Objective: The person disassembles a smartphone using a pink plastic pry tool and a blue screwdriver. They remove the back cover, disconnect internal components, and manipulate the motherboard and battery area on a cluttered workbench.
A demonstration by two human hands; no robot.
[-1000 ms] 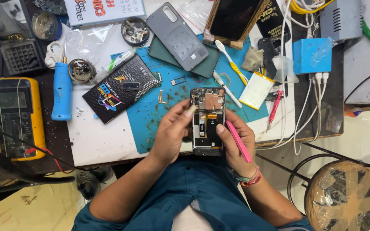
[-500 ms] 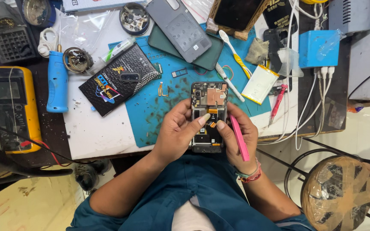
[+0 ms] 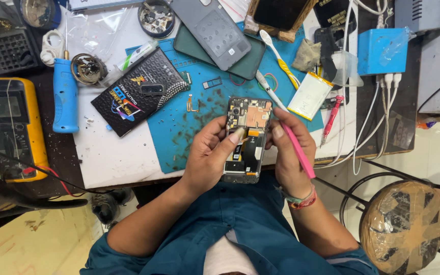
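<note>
Head view: opened phone (image 3: 247, 140) with its back off, held up over the near edge of the blue mat (image 3: 179, 132), gripped along one side by the left hand (image 3: 207, 155) with the thumb pressed on the middle, likely to keep it steady. Right hand (image 3: 289, 153) closed around a pink tool (image 3: 297, 150), cupping the phone's other side, tip aimed at the inside parts. Tool tip hidden behind fingers; tiny parts inside too small to make out; yellow meter (image 3: 6, 127) cut off at the left edge.
</note>
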